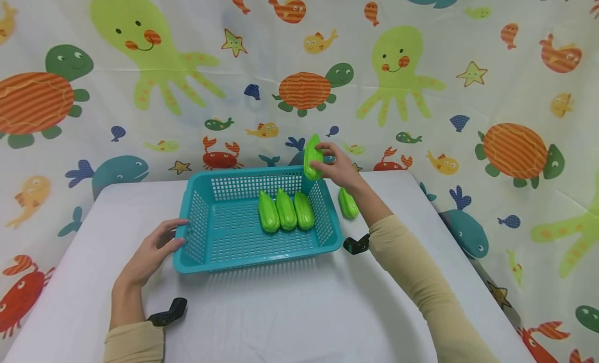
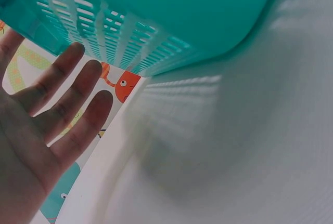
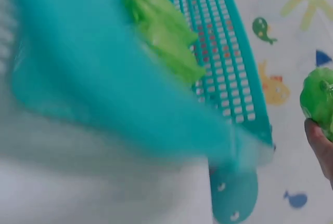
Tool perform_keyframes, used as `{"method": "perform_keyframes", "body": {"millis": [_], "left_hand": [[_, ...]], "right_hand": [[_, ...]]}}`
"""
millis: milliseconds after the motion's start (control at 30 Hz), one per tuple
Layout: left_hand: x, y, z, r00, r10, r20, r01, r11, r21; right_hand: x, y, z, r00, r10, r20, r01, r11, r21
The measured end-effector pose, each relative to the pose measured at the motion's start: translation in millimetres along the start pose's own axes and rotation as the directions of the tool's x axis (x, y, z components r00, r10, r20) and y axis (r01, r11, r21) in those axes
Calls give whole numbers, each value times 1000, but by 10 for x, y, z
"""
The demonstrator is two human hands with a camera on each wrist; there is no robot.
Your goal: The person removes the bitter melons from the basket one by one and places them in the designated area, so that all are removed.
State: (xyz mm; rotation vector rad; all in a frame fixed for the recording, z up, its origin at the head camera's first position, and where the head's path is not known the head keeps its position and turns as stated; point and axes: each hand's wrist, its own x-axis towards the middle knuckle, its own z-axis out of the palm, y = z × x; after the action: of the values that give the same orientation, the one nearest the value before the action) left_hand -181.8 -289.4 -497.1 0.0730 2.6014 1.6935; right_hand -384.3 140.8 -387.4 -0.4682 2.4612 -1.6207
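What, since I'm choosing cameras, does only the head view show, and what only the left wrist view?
Only the head view shows the right hand holding a green gourd, three gourds in the teal basket, and another gourd beside it. Only the left wrist view shows the left hand from its palm side. Both show that hand, the basket, white table and sea-animal curtain.

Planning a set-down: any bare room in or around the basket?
Free: basket floor between left wall and three gourds; table in front, between sleeves. Crowded: basket's right end: those gourds inside, a fourth in right hand, a fifth outside.
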Motion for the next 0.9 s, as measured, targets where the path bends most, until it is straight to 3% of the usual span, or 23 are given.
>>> {"method": "perform_keyframes", "body": {"millis": [400, 700, 900], "left_hand": [[-12, 7, 0, 1000, -6, -2, 6, 1000, -2], [-9, 5, 9, 1000, -13, -3, 13, 1000, 1], [-6, 3, 13, 1000, -10, -4, 10, 1000, 3]], "right_hand": [[-168, 502, -468, 995, 89, -52, -87, 995, 46], [-206, 850, -762, 982, 181, -62, -185, 981, -61], [-249, 984, -898, 968, 249, -37, -251, 966, -66]]}}
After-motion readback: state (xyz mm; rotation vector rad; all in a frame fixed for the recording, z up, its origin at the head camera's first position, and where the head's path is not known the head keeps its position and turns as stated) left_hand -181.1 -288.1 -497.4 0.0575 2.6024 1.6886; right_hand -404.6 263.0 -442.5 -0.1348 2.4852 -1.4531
